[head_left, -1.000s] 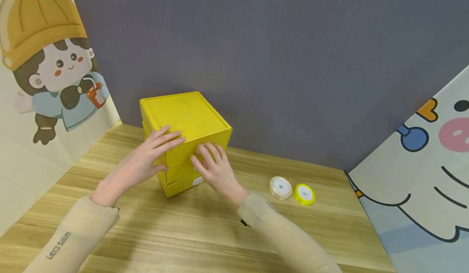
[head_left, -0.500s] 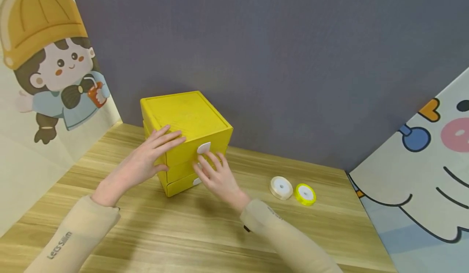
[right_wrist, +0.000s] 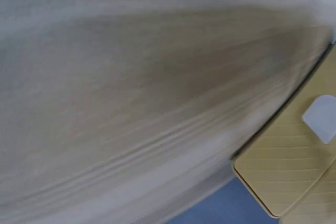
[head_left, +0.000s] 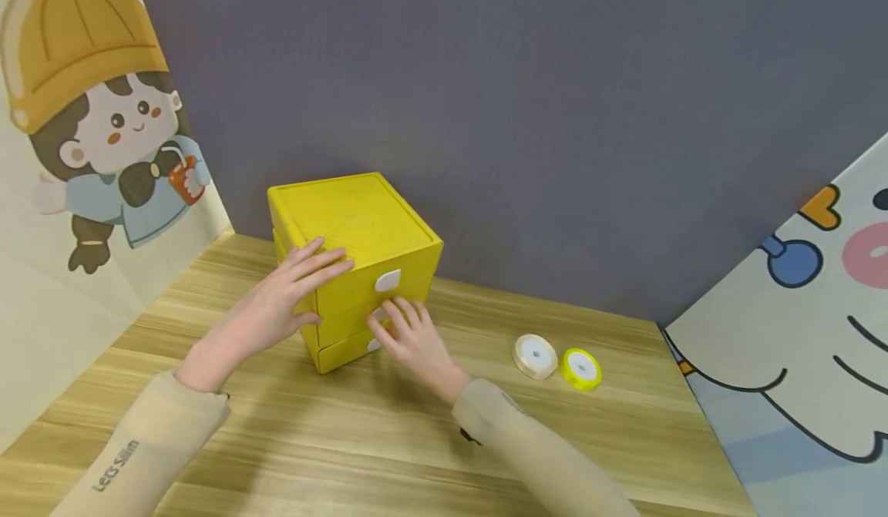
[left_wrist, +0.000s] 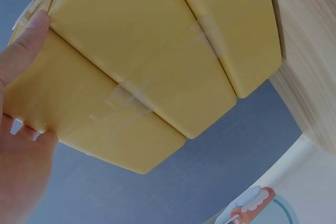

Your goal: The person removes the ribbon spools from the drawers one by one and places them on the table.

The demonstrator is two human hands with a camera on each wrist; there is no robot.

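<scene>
I am looking at a yellow drawer box point(head_left: 354, 259) sitting on the wooden desk point(head_left: 388, 440), near the gray wall. The left hand point(head_left: 277, 309) is lying flat on the box's top front corner, with fingers straight, steadying it. The right hand point(head_left: 409, 340) is touching the front of the middle drawer point(head_left: 347, 320) by its small white handle point(head_left: 378, 314), with fingers a little bent. I cannot tell if it is pinching the handle yet. All three drawers are looking closed, so I think the opening is only just starting. Two ribbon rolls, a white one point(head_left: 535, 356) and a yellow one point(head_left: 580, 368), are waiting on the desk, well apart from the box.
</scene>
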